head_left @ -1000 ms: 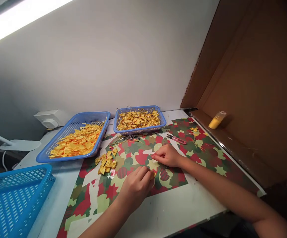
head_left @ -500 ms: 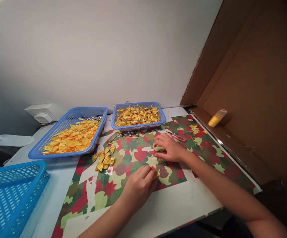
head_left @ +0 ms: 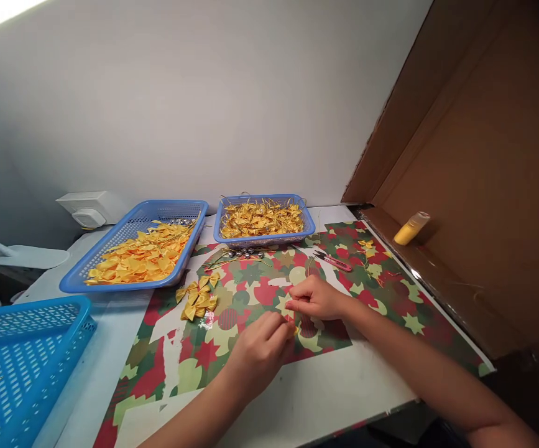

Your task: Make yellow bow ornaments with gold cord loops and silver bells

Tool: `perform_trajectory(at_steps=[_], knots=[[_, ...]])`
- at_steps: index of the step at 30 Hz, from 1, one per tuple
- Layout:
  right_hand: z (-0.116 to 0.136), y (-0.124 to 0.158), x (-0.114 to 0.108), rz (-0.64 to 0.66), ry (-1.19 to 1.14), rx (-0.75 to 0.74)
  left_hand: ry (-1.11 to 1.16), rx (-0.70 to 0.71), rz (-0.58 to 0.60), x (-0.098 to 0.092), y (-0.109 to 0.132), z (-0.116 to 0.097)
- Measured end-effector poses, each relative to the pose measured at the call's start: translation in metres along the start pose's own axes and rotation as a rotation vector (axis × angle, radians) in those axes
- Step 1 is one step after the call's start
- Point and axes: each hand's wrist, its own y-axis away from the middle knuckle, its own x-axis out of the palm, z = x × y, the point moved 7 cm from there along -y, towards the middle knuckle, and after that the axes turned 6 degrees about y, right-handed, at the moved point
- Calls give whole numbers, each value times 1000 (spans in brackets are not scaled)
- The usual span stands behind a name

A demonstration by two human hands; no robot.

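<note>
My left hand (head_left: 263, 350) is closed low over the patterned sheet (head_left: 245, 292), and a bit of a yellow ribbon bow (head_left: 296, 331) peeks out past its fingertips. Just to the right, my right hand (head_left: 316, 298) is pinched; a thin cord (head_left: 311, 265) curves up behind its knuckles. The pinch itself is too small to see clearly. Several finished-looking yellow bows (head_left: 199, 300) lie in a loose pile left of my hands. Farther back on the sheet are small silver bells (head_left: 247, 254) with gold cords. Beyond my right hand lies a pair of pink-handled thread snips (head_left: 333, 261).
A blue basket (head_left: 76, 281) of yellow bows stands at the left, with a smaller basket (head_left: 264, 240) of bows and cords behind the sheet. A brighter blue basket (head_left: 71, 348) sits front left. A yellow tube (head_left: 411, 229) rests on the cardboard ledge at right.
My right hand has closed from spread fingers into a pinch and come slightly nearer to me. My left hand stays almost in place. The view has shifted slightly.
</note>
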Motion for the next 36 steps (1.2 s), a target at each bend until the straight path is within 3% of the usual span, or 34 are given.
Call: perform_trajectory(at_steps=[5, 9, 12, 15, 18, 21, 26, 32, 36], knots=[[-8, -3, 9, 20, 128, -21, -149, 110, 196, 31, 11, -7], [-16, -6, 6, -2, 247, -26, -181, 93, 194, 35, 11, -7], [-20, -13, -15, -116, 338, 14, -182, 32, 163, 31, 8, -6], [-23, -29, -52, -306, 410, 103, -148, -22, 188, 31, 9, -2], [-21, -58, -85, -436, 446, 164, -92, -40, 174, 32, 11, 1], [-13, -94, -98, -463, 463, 186, -24, -29, 139, 31, 12, 2], [10, -129, -78, -409, 473, 175, 89, 4, 90, 24, 13, 1], [11, -113, -20, -216, 496, 323, 171, 31, 79, 20, 12, 1], [-5, -104, -1, -115, 559, 443, 193, 9, 104, 22, 11, 4]])
